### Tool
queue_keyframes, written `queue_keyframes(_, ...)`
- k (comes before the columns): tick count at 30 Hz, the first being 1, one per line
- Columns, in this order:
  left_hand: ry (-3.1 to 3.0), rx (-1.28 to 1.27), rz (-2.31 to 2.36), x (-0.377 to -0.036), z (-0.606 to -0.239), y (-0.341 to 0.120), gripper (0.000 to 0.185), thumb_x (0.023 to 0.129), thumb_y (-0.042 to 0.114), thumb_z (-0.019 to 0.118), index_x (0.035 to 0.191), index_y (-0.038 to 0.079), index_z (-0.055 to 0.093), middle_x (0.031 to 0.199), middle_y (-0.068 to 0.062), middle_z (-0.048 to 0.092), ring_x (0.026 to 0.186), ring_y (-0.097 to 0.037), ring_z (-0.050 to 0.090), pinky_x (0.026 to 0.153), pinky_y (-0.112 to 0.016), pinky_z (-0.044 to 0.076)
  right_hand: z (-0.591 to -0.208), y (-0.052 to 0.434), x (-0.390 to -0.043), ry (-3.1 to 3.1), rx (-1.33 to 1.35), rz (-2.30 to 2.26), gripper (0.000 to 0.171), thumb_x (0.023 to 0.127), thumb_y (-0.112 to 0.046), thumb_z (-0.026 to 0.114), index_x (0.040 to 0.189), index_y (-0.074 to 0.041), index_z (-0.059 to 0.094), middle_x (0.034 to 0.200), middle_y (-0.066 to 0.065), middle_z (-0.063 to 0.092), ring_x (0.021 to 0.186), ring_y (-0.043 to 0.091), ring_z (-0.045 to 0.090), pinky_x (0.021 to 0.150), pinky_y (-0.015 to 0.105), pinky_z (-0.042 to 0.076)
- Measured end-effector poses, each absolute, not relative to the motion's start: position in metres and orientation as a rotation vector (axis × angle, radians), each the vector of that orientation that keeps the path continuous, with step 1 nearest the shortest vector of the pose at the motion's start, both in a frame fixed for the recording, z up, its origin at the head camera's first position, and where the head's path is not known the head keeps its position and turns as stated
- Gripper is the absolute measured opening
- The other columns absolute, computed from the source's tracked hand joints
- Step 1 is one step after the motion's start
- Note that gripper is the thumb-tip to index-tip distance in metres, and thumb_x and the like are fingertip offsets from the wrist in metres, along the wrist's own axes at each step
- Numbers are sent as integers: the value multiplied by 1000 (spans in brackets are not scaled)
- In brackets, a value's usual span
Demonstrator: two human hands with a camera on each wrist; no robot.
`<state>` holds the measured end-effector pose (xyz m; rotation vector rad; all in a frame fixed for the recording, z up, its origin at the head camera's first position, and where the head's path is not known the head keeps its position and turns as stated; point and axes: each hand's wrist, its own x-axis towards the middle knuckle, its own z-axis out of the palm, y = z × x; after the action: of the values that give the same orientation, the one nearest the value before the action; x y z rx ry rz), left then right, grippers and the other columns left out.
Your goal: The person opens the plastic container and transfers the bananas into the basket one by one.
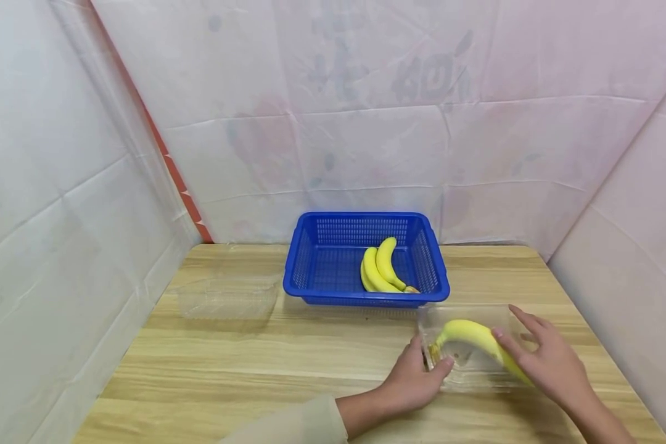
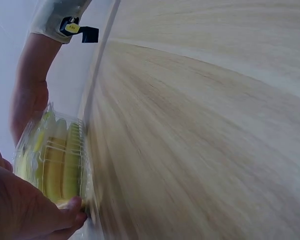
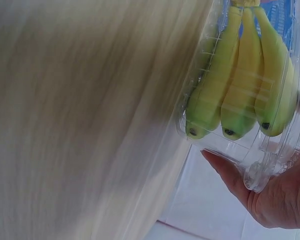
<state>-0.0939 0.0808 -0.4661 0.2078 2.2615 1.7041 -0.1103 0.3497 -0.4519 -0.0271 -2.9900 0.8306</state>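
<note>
- Left hand [image 1: 416,379] at lower centre of the head view: thumb and fingers curled on the left edge of a clear plastic container [image 1: 472,376], gripping it near the banana stem end.
- Left wrist view confirms: the hand [image 2: 25,210] fills the lower left corner, a fingertip pressed on the ribbed wall of the container [image 2: 52,160]; yellow fruit shows through the plastic.
- Right hand [image 1: 549,361] at lower right of the head view: fingers spread fairly straight, resting over the container's right side and on the bananas [image 1: 477,342] inside it. No closed grasp visible.
- Right wrist view: the hand [image 3: 270,195] sits in the lower right corner, one finger lying along the container's rim [image 3: 260,170]; three banana tips [image 3: 235,95] visible behind the clear wall, upper right of frame.
- Container rests on the wooden table [image 1: 255,370], lower right of centre, just in front of the blue basket.
- Blue basket [image 1: 311,259], perforated plastic, centre of the head view at the table's far side; more bananas [image 1: 382,268] lie in its right half.
- Second clear container [image 1: 227,296], left of the basket, well apart from both hands.
- Pale sheeting [image 1: 366,111] covers the walls behind and at both sides of the table.
- Light sleeve [image 1: 294,425] at bottom centre on the left forearm.
</note>
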Motion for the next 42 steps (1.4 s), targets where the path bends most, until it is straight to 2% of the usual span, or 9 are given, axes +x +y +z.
queue_keyframes(6, 2231, 226, 1774, -95, -469, 68, 49, 102, 33, 70, 143, 11, 55, 122, 0, 71, 111, -5, 64, 93, -25, 55, -449, 337, -107, -3008, -44, 850, 81, 105, -57, 59, 166, -6, 37, 156, 45, 39, 124, 64, 60, 88, 81, 47)
queue_keyframes(9, 2237, 223, 1779, -95, -471, 62, 49, 102, 32, 70, 143, 9, 55, 122, -3, 72, 109, -7, 66, 89, -24, 56, -449, 330, -106, -3000, -34, 860, 82, 105, -57, 60, 166, -7, 37, 155, 43, 41, 123, 63, 62, 86, 78, 49)
queue_keyframes(15, 2256, 208, 1763, -97, -473, 49, 54, 103, 33, 68, 148, 8, 53, 129, -9, 73, 115, -14, 68, 92, -27, 57, -452, 319, -103, -2979, -15, 875, 82, 104, -56, 63, 165, -8, 38, 156, 40, 43, 121, 59, 65, 86, 76, 52)
queue_keyframes(22, 2248, 207, 1760, -97, -474, 34, 57, 104, 34, 66, 151, 7, 50, 131, -12, 72, 118, -20, 70, 99, -34, 58, -451, 304, -100, -2935, 36, 872, 78, 102, -53, 67, 162, -8, 45, 153, 38, 48, 124, 61, 60, 91, 78, 50)
queue_keyframes(27, 2274, 232, 1736, -97, -475, 23, 59, 104, 36, 66, 152, 5, 49, 132, -13, 73, 117, -22, 71, 97, -33, 59, -450, 295, -99, -2909, 72, 877, 76, 102, -49, 70, 160, -7, 47, 153, 37, 49, 122, 60, 63, 91, 78, 51)
queue_keyframes(31, 2296, 237, 1714, -96, -474, 15, 60, 104, 37, 66, 152, 5, 49, 133, -15, 72, 118, -27, 72, 99, -40, 61, -451, 290, -98, -2902, 100, 890, 75, 101, -47, 72, 160, -7, 47, 154, 36, 49, 118, 58, 68, 90, 77, 52)
queue_keyframes(37, 2296, 239, 1705, -95, -475, -2, 64, 105, 40, 64, 154, 2, 47, 140, -22, 68, 124, -36, 70, 103, -50, 61, -452, 277, -97, -2884, 135, 913, 75, 99, -45, 75, 159, -7, 49, 155, 34, 49, 120, 56, 67, 93, 76, 53)
queue_keyframes(42, 2283, 259, 1710, -94, -479, -19, 65, 106, 39, 64, 153, -1, 46, 138, -24, 67, 125, -38, 69, 103, -50, 61, -454, 267, -95, -2854, 173, 955, 74, 98, -44, 76, 157, -7, 51, 155, 32, 50, 121, 54, 67, 92, 70, 58)
